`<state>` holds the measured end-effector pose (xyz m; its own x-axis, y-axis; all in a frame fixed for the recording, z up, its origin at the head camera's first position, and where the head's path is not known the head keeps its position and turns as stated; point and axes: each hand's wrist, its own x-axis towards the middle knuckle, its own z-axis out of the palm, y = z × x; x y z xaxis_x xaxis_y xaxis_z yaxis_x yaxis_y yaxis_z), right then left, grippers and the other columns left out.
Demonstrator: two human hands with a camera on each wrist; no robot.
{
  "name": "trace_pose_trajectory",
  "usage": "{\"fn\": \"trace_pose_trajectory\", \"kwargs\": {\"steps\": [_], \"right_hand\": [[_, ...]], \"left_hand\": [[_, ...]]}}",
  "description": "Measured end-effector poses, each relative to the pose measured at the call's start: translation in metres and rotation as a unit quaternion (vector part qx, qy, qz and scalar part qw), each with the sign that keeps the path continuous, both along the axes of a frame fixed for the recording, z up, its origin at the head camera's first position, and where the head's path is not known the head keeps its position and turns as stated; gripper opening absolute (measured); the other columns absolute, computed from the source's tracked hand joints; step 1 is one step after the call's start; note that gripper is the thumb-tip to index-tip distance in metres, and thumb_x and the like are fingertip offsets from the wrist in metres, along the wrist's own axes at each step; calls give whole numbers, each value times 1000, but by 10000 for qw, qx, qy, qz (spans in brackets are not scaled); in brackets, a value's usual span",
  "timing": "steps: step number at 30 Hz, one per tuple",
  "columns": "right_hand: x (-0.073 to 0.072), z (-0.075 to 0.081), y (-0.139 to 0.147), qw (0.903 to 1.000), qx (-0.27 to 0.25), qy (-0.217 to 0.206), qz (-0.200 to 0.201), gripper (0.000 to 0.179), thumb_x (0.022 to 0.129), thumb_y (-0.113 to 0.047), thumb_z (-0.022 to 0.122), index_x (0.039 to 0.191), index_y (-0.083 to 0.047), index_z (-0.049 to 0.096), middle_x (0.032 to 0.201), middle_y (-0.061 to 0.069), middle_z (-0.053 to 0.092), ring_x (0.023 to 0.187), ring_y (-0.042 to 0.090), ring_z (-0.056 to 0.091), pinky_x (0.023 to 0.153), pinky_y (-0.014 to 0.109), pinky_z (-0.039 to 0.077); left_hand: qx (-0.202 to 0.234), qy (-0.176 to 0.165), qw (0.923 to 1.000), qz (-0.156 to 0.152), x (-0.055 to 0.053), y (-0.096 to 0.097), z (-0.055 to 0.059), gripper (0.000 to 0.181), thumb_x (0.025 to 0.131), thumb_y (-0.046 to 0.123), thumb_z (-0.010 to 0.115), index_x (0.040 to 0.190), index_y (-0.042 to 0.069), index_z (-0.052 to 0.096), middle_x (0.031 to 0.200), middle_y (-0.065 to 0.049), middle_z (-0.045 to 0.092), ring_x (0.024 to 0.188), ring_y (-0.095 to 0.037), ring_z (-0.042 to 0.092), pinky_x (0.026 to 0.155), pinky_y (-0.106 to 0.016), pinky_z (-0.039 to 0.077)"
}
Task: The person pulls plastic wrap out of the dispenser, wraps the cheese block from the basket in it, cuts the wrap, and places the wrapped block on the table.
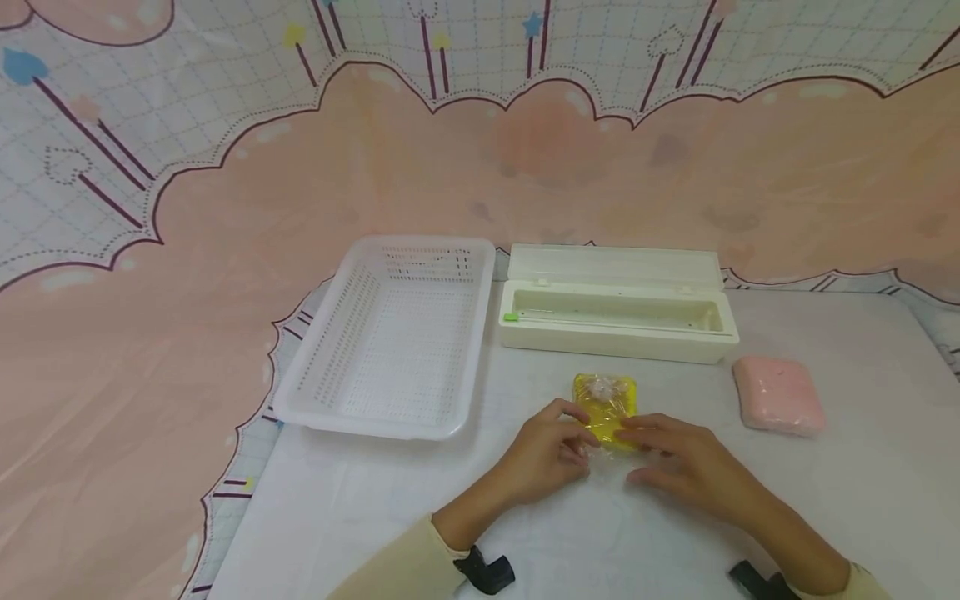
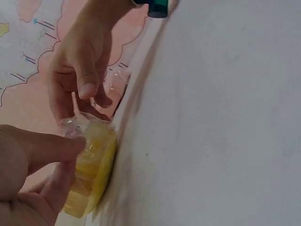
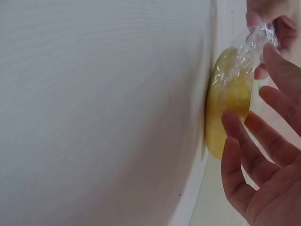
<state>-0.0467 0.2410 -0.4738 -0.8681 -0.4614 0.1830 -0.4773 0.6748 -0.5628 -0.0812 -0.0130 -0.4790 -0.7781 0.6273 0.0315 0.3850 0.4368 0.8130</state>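
A yellow rounded block (image 1: pixel 609 408) wrapped in clear plastic film lies on the table in front of the long white box. My left hand (image 1: pixel 551 457) is at its near left side in the head view, thumb and forefinger pinching the gathered film (image 3: pixel 254 44). On the other side, my right hand (image 1: pixel 693 471) has its fingers spread and loosely bent. In the right wrist view its fingertips (image 3: pixel 230 121) are at the block's side; whether they touch it I cannot tell. What the block is made of does not show through the film.
A white perforated basket (image 1: pixel 465 417) stands at the left. Behind the block is the long white box (image 1: pixel 615 346), its lid raised and a small green piece (image 1: pixel 511 317) at its left end. A pink wrapped block (image 1: pixel 780 396) lies at the right on the white tablecloth (image 1: pixel 885 483).
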Motion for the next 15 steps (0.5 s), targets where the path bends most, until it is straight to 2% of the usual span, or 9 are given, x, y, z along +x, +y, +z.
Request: {"fn": "trace_pose_trajectory", "kwargs": {"steps": [2,6,9,11,15], "right_hand": [[-2,-1,-2,10000,-9,29,-10,46,78,-36,88,121,-27,75,125,-8,68,111,18,69,89,37,59],[-5,-1,-9,9999,140,7,-94,46,73,-39,90,116,-30,77,120,-9,67,110,18,63,88,38,58],[-8,-3,-14,9996,203,171,-89,44,70,-39,92,110,-29,80,117,-9,67,108,15,59,86,37,56],[-10,-4,-17,9994,151,309,-55,38,69,-34,93,105,-25,81,114,-9,68,104,12,58,83,33,55],[-14,-6,-20,9988,32,435,-221,22,76,-21,90,97,-22,81,105,-11,72,95,8,60,77,28,54]], "left_hand": [[-91,572,9983,-64,0,2,0,17,85,2,80,101,9,79,118,-1,63,85,6,62,75,-6,50],[-155,1112,9936,-129,-2,4,2,8,89,13,79,97,15,80,101,4,70,87,-1,58,76,-7,44],[-248,1367,9903,-81,-4,7,3,6,91,20,78,96,18,80,97,7,72,88,-2,57,76,-9,41],[-244,1499,9884,63,-6,10,3,7,91,22,78,96,18,80,96,7,73,87,0,58,75,-8,42],[-21,1595,9861,468,-10,15,2,7,90,23,78,94,17,79,90,8,73,78,5,57,68,-7,44]]}}
